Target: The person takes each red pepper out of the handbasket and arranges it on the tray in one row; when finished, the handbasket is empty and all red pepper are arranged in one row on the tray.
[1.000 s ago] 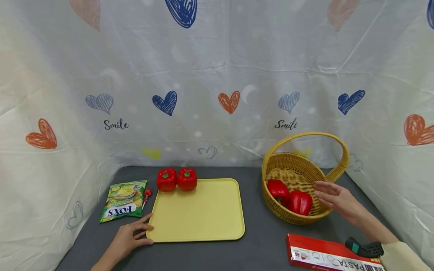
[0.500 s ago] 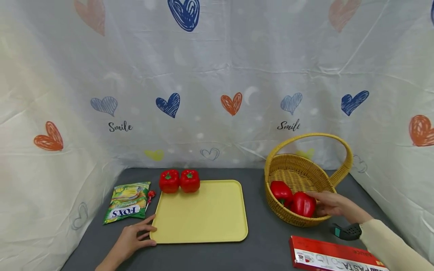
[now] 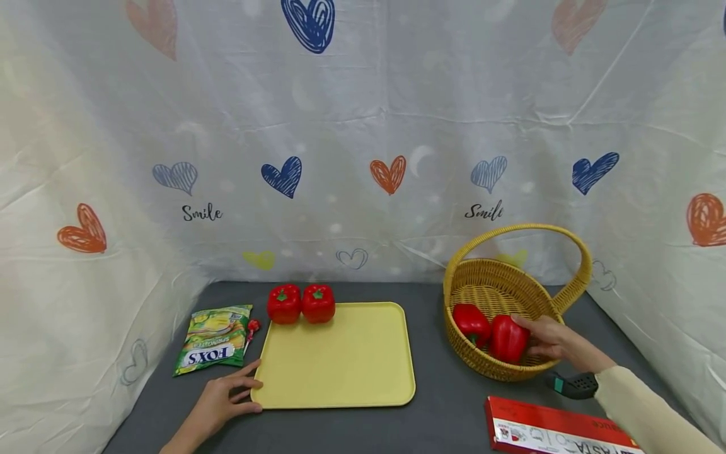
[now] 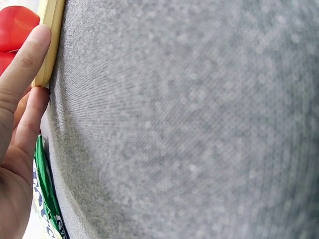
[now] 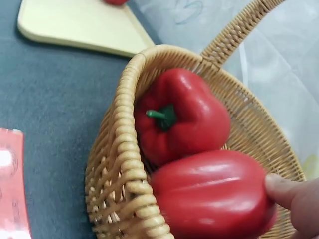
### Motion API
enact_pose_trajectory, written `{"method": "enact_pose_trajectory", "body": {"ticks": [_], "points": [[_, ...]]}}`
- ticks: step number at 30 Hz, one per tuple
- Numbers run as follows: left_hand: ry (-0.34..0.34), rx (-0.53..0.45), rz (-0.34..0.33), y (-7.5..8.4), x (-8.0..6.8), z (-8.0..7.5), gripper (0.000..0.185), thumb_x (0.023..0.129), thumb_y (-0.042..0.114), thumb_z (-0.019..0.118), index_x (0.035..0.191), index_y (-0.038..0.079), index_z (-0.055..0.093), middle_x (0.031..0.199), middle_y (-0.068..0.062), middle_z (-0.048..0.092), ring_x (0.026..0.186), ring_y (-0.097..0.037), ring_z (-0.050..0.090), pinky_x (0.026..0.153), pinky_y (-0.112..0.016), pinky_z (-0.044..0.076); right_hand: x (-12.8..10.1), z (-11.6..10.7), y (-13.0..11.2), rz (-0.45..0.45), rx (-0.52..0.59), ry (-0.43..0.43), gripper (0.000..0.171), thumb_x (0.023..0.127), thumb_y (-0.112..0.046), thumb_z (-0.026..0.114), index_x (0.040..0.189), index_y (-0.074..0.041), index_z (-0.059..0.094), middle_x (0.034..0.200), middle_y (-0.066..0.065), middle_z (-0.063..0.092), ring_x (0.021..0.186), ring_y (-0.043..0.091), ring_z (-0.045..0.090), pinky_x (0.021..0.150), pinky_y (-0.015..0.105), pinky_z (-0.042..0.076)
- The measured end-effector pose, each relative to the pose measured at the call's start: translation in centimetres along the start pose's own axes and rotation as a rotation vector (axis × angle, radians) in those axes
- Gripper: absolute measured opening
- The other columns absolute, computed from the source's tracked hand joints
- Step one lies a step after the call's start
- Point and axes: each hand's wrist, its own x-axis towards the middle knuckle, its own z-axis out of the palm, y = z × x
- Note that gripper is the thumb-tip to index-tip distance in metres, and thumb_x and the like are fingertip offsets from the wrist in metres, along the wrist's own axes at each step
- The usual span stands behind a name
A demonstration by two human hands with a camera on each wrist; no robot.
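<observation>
Head view: right hand (image 3: 553, 343) in wicker basket (image 3: 499, 372), fingers curled on the nearer red pepper (image 3: 508, 339); second pepper (image 3: 471, 321) beside it. Left hand (image 3: 218, 400) flat on grey tabletop (image 3: 442, 410), fingers straight, touching yellow tray (image 3: 340, 362) corner.

Left wrist: fingers (image 4: 22, 69) straight against tray edge (image 4: 50, 40).

Right wrist: fingertip (image 5: 286, 191) presses nearer pepper (image 5: 214, 194), which touches the other pepper (image 5: 184, 117).

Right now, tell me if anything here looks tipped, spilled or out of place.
Only the wicker basket stands out: it sits tilted toward the tray, with both red peppers slid against its low rim. Nothing is spilled or damaged.
</observation>
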Motion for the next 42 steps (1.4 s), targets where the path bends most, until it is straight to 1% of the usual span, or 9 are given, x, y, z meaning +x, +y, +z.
{"method": "enact_pose_trajectory", "body": {"ticks": [5, 9, 15, 19, 22, 25, 28, 36, 42], "points": [[0.005, 0.006, 0.007, -0.1, -0.1, 0.1, 0.042, 0.061, 0.032, 0.078, 0.097, 0.014, 0.068, 0.134, -0.015, 0.043, 0.108, -0.025, 0.053, 0.075, -0.018, 0.053, 0.6, 0.1, 0.6, -0.135, 0.021, 0.05, 0.041, 0.096, -0.03, 0.043, 0.093, 0.009, 0.056, 0.078, -0.002, 0.06, 0.068, 0.007, 0.054, 0.059, 0.023, 0.052], [0.007, 0.002, 0.004, -0.2, -0.1, 0.1, 0.042, 0.061, 0.032, 0.078, 0.097, 0.015, 0.068, 0.134, -0.015, 0.043, 0.108, -0.024, 0.053, 0.075, -0.018, 0.053, 1.2, 0.4, 0.9, -0.266, -0.022, 0.065, 0.059, 0.098, -0.028, 0.035, 0.122, 0.025, 0.028, 0.099, 0.013, 0.058, 0.079, 0.002, 0.057, 0.072, 0.03, 0.055], [0.005, -0.009, -0.003, -0.1, 0.0, 0.2, 0.042, 0.061, 0.032, 0.078, 0.097, 0.014, 0.068, 0.134, -0.015, 0.043, 0.111, -0.029, 0.049, 0.075, -0.019, 0.053, 1.7, 0.6, 0.9, -0.329, -0.1, 0.131, 0.076, 0.097, -0.032, 0.037, 0.135, 0.017, -0.007, 0.134, 0.038, 0.019, 0.074, -0.006, 0.048, 0.07, 0.022, 0.05], [0.002, -0.007, 0.003, 0.0, 0.0, 0.1, 0.042, 0.061, 0.032, 0.078, 0.098, 0.014, 0.068, 0.134, -0.015, 0.043, 0.111, -0.029, 0.049, 0.075, -0.019, 0.053, 1.4, 0.2, 1.0, -0.313, -0.126, 0.158, 0.077, 0.094, -0.032, 0.047, 0.139, 0.013, 0.003, 0.091, 0.019, 0.052, 0.055, -0.001, 0.039, 0.053, 0.022, 0.042], [0.003, -0.006, -0.002, -0.1, 0.0, -0.1, 0.042, 0.061, 0.033, 0.078, 0.098, 0.015, 0.068, 0.134, -0.015, 0.043, 0.111, -0.029, 0.049, 0.075, -0.019, 0.053, 1.3, -0.5, 1.4, -0.318, -0.192, 0.183, 0.076, 0.09, -0.033, 0.055, 0.14, 0.008, 0.015, 0.081, 0.008, 0.052, 0.057, 0.01, 0.042, 0.051, 0.025, 0.041], [0.006, -0.009, -0.006, -0.2, 0.0, -0.3, 0.042, 0.061, 0.032, 0.078, 0.097, 0.014, 0.068, 0.134, -0.015, 0.043, 0.111, -0.03, 0.049, 0.075, -0.019, 0.053, 1.3, -1.1, 1.7, -0.332, -0.278, 0.189, 0.075, 0.086, -0.034, 0.06, 0.139, 0.005, 0.023, 0.113, 0.024, 0.05, 0.091, 0.026, 0.055, 0.07, 0.03, 0.053], [0.01, -0.004, -0.008, -0.2, 0.0, -0.4, 0.042, 0.061, 0.032, 0.078, 0.097, 0.014, 0.068, 0.134, -0.015, 0.043, 0.111, -0.03, 0.05, 0.075, -0.019, 0.054, 1.4, -1.6, 1.8, -0.357, -0.334, 0.168, 0.072, 0.084, -0.031, 0.064, 0.134, 0.006, 0.029, 0.131, 0.031, 0.035, 0.117, 0.042, 0.04, 0.083, 0.039, 0.052], [0.008, 0.005, -0.017, 0.0, 0.0, -0.2, 0.042, 0.06, 0.032, 0.078, 0.096, 0.013, 0.069, 0.133, -0.016, 0.043, 0.11, -0.03, 0.051, 0.074, -0.019, 0.054, 1.5, -3.0, 1.9, -0.416, -0.387, 0.083, 0.072, 0.08, -0.021, 0.069, 0.137, 0.002, 0.033, 0.129, 0.031, 0.04, 0.114, 0.042, 0.045, 0.079, 0.034, 0.054], [-0.001, -0.002, -0.008, -0.1, 0.0, 0.0, 0.041, 0.061, 0.032, 0.078, 0.097, 0.014, 0.068, 0.134, -0.016, 0.043, 0.109, -0.028, 0.051, 0.074, -0.019, 0.054, 1.1, -3.2, 1.6, -0.373, -0.406, 0.177, 0.076, 0.08, -0.03, 0.069, 0.138, 0.001, 0.031, 0.13, 0.031, 0.04, 0.111, 0.036, 0.048, 0.082, 0.037, 0.053]]}}
